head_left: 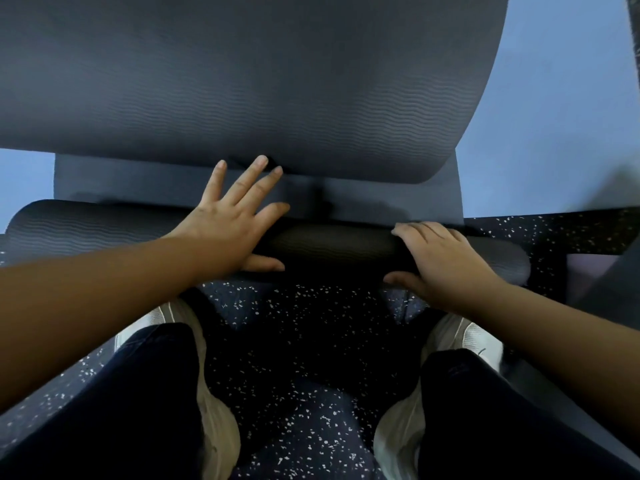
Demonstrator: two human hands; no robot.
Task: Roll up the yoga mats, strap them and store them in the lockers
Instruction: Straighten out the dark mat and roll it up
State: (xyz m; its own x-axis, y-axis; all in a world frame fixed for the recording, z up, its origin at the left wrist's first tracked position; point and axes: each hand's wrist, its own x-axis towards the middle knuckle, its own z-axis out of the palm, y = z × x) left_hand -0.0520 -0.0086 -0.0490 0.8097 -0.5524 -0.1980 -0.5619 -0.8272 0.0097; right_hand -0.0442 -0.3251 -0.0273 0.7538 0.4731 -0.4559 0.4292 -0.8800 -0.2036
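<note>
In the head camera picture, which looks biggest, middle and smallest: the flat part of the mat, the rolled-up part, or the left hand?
1. Flat part of the mat
2. Rolled-up part
3. Left hand

The wide lens stretches nearer things, so this is only how they look.

Both hands rest on the rolled end of a dark yoga mat [332,242] on the speckled floor [311,341]: left hand [228,223] flat with fingers spread, right hand [440,261] curled over the roll.
</note>
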